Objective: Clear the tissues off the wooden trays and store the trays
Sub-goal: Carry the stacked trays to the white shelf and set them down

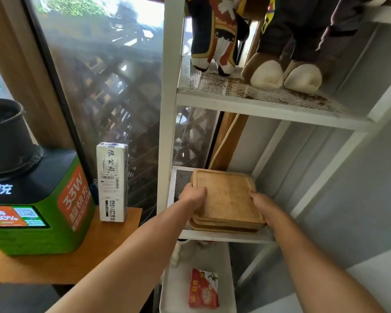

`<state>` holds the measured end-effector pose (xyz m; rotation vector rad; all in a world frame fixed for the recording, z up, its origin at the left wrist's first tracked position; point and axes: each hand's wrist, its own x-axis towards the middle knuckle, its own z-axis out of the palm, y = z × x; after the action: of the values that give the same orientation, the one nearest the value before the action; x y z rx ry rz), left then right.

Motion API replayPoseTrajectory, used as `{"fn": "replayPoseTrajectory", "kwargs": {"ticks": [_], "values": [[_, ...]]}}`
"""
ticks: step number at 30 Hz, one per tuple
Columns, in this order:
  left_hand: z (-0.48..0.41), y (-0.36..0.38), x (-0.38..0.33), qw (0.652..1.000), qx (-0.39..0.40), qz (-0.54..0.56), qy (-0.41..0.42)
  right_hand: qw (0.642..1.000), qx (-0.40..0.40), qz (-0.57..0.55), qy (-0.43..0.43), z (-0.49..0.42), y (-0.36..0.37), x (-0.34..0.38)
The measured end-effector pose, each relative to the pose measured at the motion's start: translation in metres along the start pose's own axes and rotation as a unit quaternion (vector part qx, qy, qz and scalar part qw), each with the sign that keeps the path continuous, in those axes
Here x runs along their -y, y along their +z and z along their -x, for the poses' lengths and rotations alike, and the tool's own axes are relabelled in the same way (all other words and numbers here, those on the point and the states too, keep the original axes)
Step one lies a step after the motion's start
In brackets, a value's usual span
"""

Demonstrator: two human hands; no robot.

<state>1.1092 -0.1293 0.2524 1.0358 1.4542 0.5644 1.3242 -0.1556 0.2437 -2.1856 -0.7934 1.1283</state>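
Observation:
A stack of square wooden trays [227,196] rests on the middle mesh shelf [226,236] of a white metal rack. No tissues lie on the top tray. My left hand [193,196] grips the stack's left edge, thumb on the top tray. At the right front corner of the stack my right hand [263,205] holds the edge. The stack overhangs the shelf's front a little.
Plush toys [266,53] fill the upper shelf. A red packet [203,289] lies on the lower white shelf. To the left, a wooden table [61,265] carries a green charging box [34,206] and a white carton [112,181]. A window is behind.

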Motion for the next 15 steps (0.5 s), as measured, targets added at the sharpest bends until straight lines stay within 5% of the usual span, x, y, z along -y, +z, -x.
{"fn": "replayPoseTrajectory", "kwargs": {"ticks": [7,15], "values": [[0.002,0.007,-0.018,0.993,-0.041,-0.095,-0.06,0.999,-0.018,0.049,0.0,-0.002,-0.004,0.007],[0.004,0.016,-0.016,0.976,-0.094,-0.194,-0.02,0.999,-0.016,-0.037,0.024,-0.004,-0.003,-0.005]]}}
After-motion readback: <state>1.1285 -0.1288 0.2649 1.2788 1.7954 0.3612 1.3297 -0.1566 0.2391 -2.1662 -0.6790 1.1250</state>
